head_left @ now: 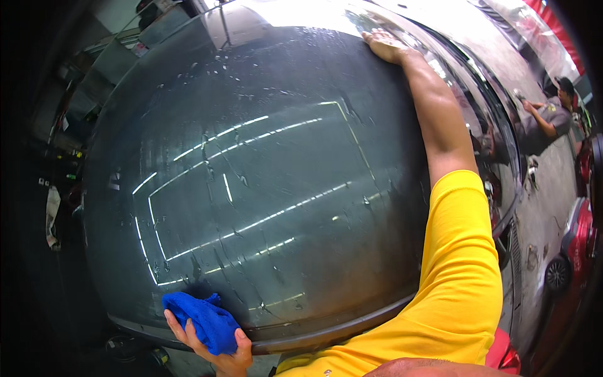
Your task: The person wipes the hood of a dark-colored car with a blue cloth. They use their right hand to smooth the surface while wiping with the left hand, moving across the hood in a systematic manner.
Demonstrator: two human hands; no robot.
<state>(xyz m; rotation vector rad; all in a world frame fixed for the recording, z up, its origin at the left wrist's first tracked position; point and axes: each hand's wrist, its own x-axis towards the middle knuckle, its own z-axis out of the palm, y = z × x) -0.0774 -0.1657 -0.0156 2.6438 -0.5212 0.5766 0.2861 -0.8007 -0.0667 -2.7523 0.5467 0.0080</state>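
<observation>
L hand (229,361) has it, folks: thumb on one side, fingers on the other, pinching a bunched blue cloth (204,320). Cloth sits right in the grip, bulk of it up top, above the palm, over the near L edge of the big dark panel (282,151); can't tell if it's pressing on the surface. Now R hand (386,47), way out at the far R side of the panel, arm at full stretch, fingers extended, palm down, no cloth there, well apart from L. Yellow sleeve (465,239) along the R side. Panel's wet, streaks & drops all over, w/ bright light reflections (260,220) across the mid. Off R, a co-worker (546,122) in grey, plus a red car (581,239) nr the edge.
</observation>
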